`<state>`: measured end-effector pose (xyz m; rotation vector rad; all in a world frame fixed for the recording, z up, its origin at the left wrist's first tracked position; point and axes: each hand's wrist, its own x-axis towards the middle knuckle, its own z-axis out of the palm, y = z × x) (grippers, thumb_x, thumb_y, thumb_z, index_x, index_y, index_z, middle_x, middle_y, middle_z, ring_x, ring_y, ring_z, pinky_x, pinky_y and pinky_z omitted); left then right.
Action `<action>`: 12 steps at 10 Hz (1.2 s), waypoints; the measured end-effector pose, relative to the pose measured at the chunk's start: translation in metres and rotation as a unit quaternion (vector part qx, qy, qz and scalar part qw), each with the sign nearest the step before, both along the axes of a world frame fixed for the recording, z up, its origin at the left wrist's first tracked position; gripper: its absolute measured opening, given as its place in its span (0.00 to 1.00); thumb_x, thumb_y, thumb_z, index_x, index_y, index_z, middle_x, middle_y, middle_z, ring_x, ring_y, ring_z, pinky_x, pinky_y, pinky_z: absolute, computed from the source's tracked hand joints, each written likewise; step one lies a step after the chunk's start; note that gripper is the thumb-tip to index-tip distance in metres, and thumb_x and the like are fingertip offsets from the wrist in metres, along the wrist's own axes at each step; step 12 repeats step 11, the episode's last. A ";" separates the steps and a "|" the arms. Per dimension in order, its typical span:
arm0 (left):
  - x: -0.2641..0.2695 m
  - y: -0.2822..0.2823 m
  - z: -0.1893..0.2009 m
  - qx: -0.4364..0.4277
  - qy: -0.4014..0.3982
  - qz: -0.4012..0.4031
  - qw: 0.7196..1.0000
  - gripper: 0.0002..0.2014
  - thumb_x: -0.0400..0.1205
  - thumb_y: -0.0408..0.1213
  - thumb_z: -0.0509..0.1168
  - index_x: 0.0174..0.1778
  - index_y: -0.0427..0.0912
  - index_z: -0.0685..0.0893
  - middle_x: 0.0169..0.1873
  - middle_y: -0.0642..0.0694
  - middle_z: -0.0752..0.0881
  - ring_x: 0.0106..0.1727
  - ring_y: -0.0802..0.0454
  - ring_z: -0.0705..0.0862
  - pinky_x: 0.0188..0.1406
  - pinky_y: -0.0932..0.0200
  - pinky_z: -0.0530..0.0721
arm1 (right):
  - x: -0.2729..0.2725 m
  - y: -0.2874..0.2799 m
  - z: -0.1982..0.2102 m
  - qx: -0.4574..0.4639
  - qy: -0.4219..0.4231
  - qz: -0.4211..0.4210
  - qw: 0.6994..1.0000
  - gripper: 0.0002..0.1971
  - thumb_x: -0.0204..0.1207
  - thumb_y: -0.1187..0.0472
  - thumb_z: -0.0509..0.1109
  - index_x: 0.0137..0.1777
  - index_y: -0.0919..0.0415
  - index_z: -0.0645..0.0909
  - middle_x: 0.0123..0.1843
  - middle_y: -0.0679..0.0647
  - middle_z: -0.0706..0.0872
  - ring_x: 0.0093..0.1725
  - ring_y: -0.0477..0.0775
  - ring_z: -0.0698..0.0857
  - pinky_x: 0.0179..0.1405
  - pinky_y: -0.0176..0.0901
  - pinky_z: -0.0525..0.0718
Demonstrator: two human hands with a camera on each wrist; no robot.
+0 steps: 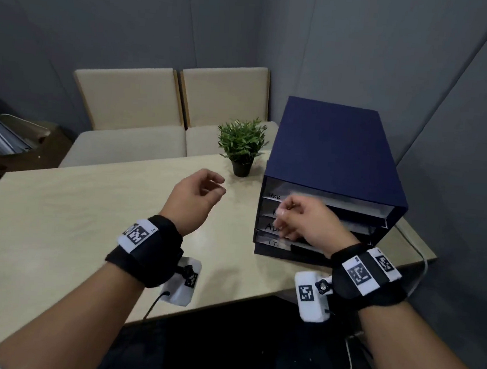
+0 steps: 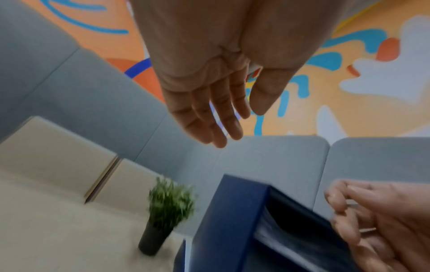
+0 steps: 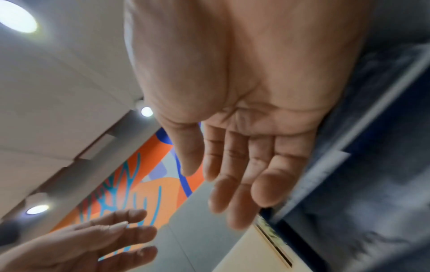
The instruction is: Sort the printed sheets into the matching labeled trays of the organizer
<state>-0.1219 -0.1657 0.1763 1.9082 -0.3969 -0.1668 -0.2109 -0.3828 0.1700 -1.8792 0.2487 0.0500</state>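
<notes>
Left hand (image 1: 195, 198) grip loose, holding nothing, right hand (image 1: 306, 222) grip relaxed, empty, before organizer (image 1: 330, 173) trays

I note a black fabric strap on each forearm: left wrist strap (image 1: 146, 252), right wrist strap (image 1: 370, 277). Each carries white tags printed with black square codes and a white camera housing (image 1: 312, 296) with a black knob. Dark cables trail below. Forearms are bare.

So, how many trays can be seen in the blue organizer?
4, stacked in the organizer: the TASK tray on top, a second partly behind the right hand, a third, and the bottom tray. None looks hidden.
</notes>
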 end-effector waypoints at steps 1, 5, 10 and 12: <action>0.011 0.040 0.047 0.035 -0.095 0.009 0.995 0.07 0.80 0.29 0.66 0.47 0.48 0.81 0.45 0.47 0.88 0.47 0.54 0.84 0.51 0.60 0.79 | 0.016 0.028 0.047 -0.034 -0.053 0.016 0.998 0.05 0.81 0.63 0.68 0.44 0.60 0.79 0.42 0.59 0.91 0.35 0.54 0.87 0.34 0.46 0.80; 0.074 0.177 0.226 0.183 -0.327 0.127 0.918 0.16 0.82 0.42 0.65 0.64 0.42 0.80 0.64 0.45 0.82 0.67 0.48 0.78 0.65 0.57 0.72 | 0.107 0.138 0.216 -0.271 -0.244 -0.040 0.930 0.10 0.78 0.55 0.72 0.56 0.56 0.83 0.53 0.51 0.87 0.52 0.50 0.84 0.51 0.39 0.78; 0.110 0.157 0.334 0.345 -0.302 0.232 0.858 0.32 0.82 0.57 0.58 0.80 0.45 0.64 0.78 0.42 0.69 0.79 0.42 0.64 0.75 0.39 0.66 | 0.142 0.158 0.347 -0.491 -0.210 -0.063 0.843 0.38 0.79 0.36 0.63 0.83 0.54 0.61 0.82 0.53 0.67 0.80 0.57 0.67 0.74 0.49 0.68; 0.113 0.143 0.337 0.372 -0.287 0.240 0.849 0.33 0.82 0.57 0.57 0.80 0.45 0.63 0.78 0.43 0.67 0.80 0.41 0.61 0.75 0.37 0.65 | 0.149 0.149 0.355 -0.504 -0.192 -0.077 0.839 0.40 0.78 0.35 0.62 0.84 0.55 0.58 0.84 0.53 0.64 0.82 0.57 0.64 0.77 0.50 0.67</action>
